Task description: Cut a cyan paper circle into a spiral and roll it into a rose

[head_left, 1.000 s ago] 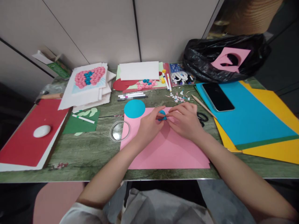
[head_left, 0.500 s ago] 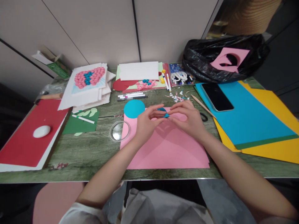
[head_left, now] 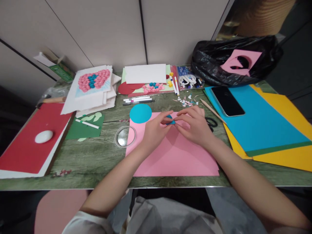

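A small piece of curled blue paper point(head_left: 171, 122) is pinched between my two hands, above the sheet of pink paper point(head_left: 170, 156). My left hand point(head_left: 156, 130) grips its left side with thumb and fingers. From the right, the closed fingertips of my right hand point(head_left: 193, 125) meet at its other end. Fingers cover part of the piece, so its full shape is hidden. A blue paper circle point(head_left: 140, 113) lies just beyond my left hand, overlapping the pink sheet's corner. Black-handled scissors point(head_left: 211, 123) rest partly behind my right hand.
A roll of clear tape point(head_left: 125, 136) lies left of the pink sheet. Paper scraps point(head_left: 186, 101), pens point(head_left: 137, 100) and a pencil point(head_left: 212, 110) lie behind. On the right a phone point(head_left: 227, 101) rests on blue paper point(head_left: 270, 126), before a black bag point(head_left: 207, 61).
My fingertips have drawn closer together around the blue paper, and my right hand has shifted slightly left. More of the scissors' handles shows now.
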Demonstrator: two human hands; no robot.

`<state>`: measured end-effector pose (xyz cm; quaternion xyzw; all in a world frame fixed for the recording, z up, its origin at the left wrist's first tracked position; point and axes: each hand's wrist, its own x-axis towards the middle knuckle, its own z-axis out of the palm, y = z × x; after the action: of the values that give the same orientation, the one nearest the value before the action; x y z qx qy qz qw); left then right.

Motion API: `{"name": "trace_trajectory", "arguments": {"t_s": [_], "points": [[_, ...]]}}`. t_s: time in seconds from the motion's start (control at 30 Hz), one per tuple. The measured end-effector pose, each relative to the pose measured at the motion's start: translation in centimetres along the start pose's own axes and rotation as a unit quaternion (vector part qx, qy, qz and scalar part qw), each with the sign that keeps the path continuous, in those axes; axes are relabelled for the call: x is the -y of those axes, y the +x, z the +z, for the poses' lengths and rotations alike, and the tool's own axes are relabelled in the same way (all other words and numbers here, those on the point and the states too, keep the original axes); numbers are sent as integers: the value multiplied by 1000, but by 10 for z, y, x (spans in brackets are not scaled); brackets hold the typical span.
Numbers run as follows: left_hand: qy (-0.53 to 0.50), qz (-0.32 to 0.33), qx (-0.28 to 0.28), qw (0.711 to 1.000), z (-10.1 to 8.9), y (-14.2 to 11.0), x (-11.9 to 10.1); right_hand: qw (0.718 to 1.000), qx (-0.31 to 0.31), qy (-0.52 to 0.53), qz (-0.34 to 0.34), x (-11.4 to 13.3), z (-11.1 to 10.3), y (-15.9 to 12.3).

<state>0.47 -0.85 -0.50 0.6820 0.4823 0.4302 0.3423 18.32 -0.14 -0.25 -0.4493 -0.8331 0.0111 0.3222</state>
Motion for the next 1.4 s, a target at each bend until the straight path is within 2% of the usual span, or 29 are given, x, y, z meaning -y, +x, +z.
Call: {"name": "trace_trajectory", "arguments": {"t_s": [0.13,0.3,0.5,0.67,0.83,0.97,1.23,1.4], "points": [[113,39,24,993,1,-1,7,998,2,-55,-25,1,3,-1],[159,56,53,984,1,0,10,996,0,-75,-54,0,3,-1],[66,34,49,996,-2,1,0,998,27,-30,-54,-5,-6,2],[31,29,49,998,-2,0,-1,998,36,-11,-51,-6,-8,3],[-54,24,26,998,-1,0,3,996,23,81,1,-5,-9,5],[-149,12,16,989,0,1,5,987,23,158,32,-4,-13,8],[-161,-1,0,987,0,-1,0,964,35,253,73,-7,-14,8],[-238,-49,-18,970,4,-1,-2,937,22,330,108,-9,-6,7]]}}
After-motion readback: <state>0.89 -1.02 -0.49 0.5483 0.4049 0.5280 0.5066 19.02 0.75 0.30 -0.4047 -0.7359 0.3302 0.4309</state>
